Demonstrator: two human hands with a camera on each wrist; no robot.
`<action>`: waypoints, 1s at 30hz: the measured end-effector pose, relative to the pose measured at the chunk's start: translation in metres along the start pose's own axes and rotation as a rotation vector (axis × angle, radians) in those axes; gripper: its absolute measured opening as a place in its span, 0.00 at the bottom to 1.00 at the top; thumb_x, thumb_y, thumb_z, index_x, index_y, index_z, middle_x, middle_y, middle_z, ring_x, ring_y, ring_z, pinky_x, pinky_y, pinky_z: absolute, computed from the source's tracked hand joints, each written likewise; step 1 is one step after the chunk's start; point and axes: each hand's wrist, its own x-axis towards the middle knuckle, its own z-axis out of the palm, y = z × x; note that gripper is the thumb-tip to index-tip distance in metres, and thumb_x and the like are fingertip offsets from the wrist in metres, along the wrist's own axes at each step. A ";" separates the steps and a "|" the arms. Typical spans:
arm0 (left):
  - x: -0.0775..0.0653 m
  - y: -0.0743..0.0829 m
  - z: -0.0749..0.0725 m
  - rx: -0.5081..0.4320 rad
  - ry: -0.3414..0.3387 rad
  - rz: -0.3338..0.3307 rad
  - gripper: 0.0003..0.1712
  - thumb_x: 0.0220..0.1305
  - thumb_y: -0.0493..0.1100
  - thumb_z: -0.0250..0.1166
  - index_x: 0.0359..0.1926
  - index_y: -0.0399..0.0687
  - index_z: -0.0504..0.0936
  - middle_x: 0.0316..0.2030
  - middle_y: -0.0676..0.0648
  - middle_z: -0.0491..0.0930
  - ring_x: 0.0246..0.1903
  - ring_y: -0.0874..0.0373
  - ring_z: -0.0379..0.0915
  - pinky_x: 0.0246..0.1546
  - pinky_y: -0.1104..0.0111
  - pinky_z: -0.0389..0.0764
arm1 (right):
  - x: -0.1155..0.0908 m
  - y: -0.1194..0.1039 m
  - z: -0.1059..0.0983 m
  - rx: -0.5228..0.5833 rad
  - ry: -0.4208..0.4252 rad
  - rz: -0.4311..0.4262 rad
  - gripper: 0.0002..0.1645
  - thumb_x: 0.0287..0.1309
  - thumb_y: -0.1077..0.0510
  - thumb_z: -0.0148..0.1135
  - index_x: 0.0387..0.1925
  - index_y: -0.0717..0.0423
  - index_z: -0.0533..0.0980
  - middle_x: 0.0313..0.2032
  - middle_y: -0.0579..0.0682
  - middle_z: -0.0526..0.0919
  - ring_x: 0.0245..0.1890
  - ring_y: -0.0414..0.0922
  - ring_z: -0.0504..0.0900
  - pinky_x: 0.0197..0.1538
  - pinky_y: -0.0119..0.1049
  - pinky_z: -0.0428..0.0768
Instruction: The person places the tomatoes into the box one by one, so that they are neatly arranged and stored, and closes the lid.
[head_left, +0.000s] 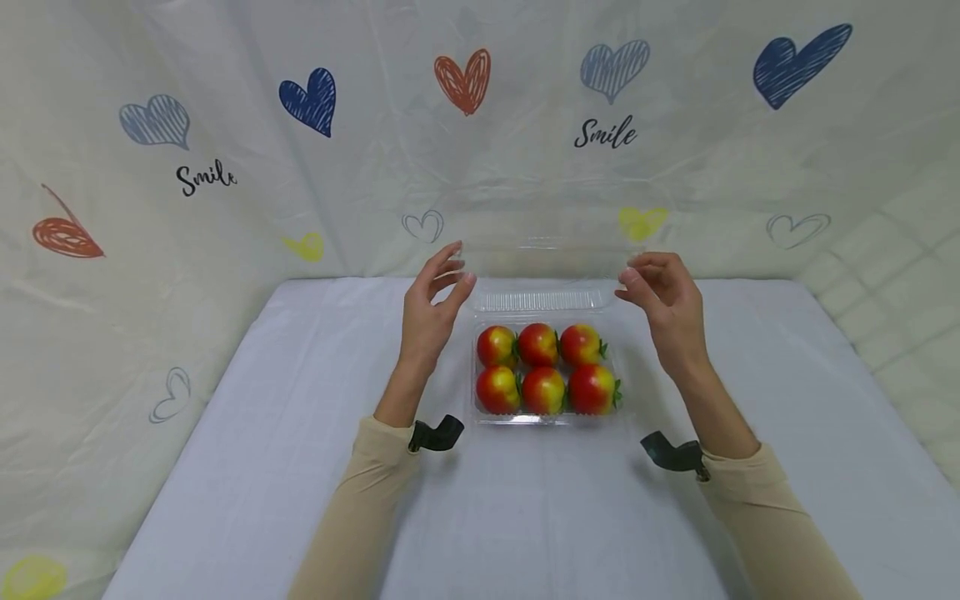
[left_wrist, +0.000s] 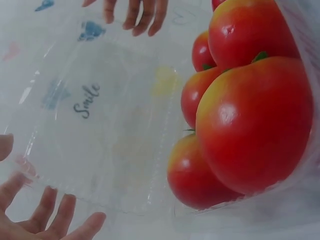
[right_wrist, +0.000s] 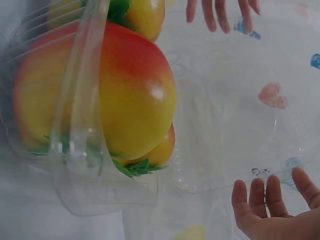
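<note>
A clear plastic clamshell box sits on the table with its hinged lid raised at the far side. Several red-and-yellow fruits, resembling tomatoes and with small green leaves, fill the base in two rows. My left hand is at the lid's left edge, fingers loosely bent and spread. On the opposite side my right hand has its fingertips right at the lid's right edge. In the left wrist view, fingertips overlap the lid's border; the right wrist view shows similar contact by the right fingertips.
A white cloth covers the table. Behind it hangs a pale curtain printed with hearts and "Smile". Each sleeve cuff carries a black wrist mount, the left mount and the right mount being near the box's front corners.
</note>
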 end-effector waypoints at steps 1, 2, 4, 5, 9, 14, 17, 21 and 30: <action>0.000 0.000 0.000 -0.003 0.002 -0.003 0.29 0.73 0.49 0.65 0.72 0.64 0.74 0.63 0.46 0.78 0.62 0.51 0.76 0.62 0.52 0.84 | 0.000 0.000 0.000 0.006 -0.002 -0.001 0.10 0.70 0.60 0.63 0.50 0.57 0.77 0.41 0.46 0.82 0.42 0.45 0.83 0.51 0.28 0.87; 0.000 0.000 0.001 -0.006 0.003 -0.005 0.29 0.73 0.50 0.65 0.72 0.63 0.74 0.63 0.46 0.78 0.62 0.51 0.76 0.62 0.52 0.84 | 0.000 0.000 0.000 0.012 0.000 0.002 0.09 0.70 0.59 0.63 0.49 0.55 0.77 0.40 0.46 0.82 0.43 0.45 0.83 0.52 0.28 0.87; -0.001 0.001 0.001 -0.009 0.005 -0.012 0.29 0.73 0.51 0.64 0.72 0.63 0.74 0.64 0.47 0.77 0.63 0.52 0.76 0.62 0.51 0.83 | -0.001 -0.001 0.000 0.015 0.001 0.008 0.07 0.70 0.59 0.63 0.47 0.54 0.76 0.39 0.46 0.82 0.43 0.46 0.82 0.52 0.29 0.87; -0.001 0.001 0.002 -0.009 0.005 -0.016 0.29 0.73 0.51 0.64 0.72 0.63 0.74 0.66 0.47 0.76 0.63 0.52 0.75 0.63 0.51 0.83 | -0.001 -0.001 0.000 0.015 0.002 0.013 0.06 0.70 0.58 0.63 0.46 0.53 0.76 0.39 0.46 0.82 0.43 0.47 0.82 0.52 0.28 0.87; -0.002 0.003 0.003 -0.008 0.003 -0.030 0.28 0.73 0.53 0.64 0.71 0.63 0.76 0.70 0.51 0.74 0.64 0.53 0.73 0.64 0.52 0.82 | -0.003 -0.001 -0.001 0.000 0.004 0.034 0.05 0.70 0.57 0.63 0.44 0.51 0.75 0.39 0.47 0.81 0.44 0.48 0.82 0.53 0.28 0.86; -0.007 0.003 0.004 0.004 0.002 -0.051 0.27 0.72 0.54 0.65 0.69 0.60 0.78 0.69 0.52 0.75 0.64 0.53 0.73 0.64 0.53 0.83 | -0.007 0.000 -0.002 0.000 0.010 0.054 0.05 0.70 0.57 0.63 0.42 0.51 0.75 0.39 0.46 0.81 0.43 0.47 0.83 0.53 0.28 0.86; -0.011 0.002 0.005 -0.015 -0.012 -0.048 0.26 0.72 0.53 0.65 0.68 0.57 0.78 0.68 0.47 0.75 0.65 0.52 0.72 0.66 0.53 0.81 | -0.010 0.001 -0.004 -0.017 0.010 0.061 0.04 0.70 0.57 0.63 0.42 0.51 0.75 0.39 0.47 0.81 0.43 0.47 0.83 0.54 0.27 0.86; -0.015 0.001 0.005 -0.035 -0.024 -0.024 0.24 0.73 0.51 0.64 0.67 0.56 0.78 0.66 0.45 0.76 0.64 0.52 0.73 0.69 0.54 0.79 | -0.013 0.003 -0.008 -0.033 -0.004 0.049 0.04 0.71 0.57 0.61 0.42 0.52 0.74 0.41 0.52 0.79 0.45 0.47 0.82 0.54 0.26 0.85; -0.021 -0.004 -0.001 -0.021 -0.050 0.002 0.23 0.72 0.50 0.65 0.65 0.54 0.79 0.65 0.46 0.78 0.64 0.52 0.76 0.68 0.56 0.79 | -0.020 0.007 -0.019 0.028 -0.125 -0.017 0.03 0.71 0.64 0.57 0.44 0.55 0.75 0.43 0.51 0.78 0.46 0.45 0.81 0.58 0.26 0.84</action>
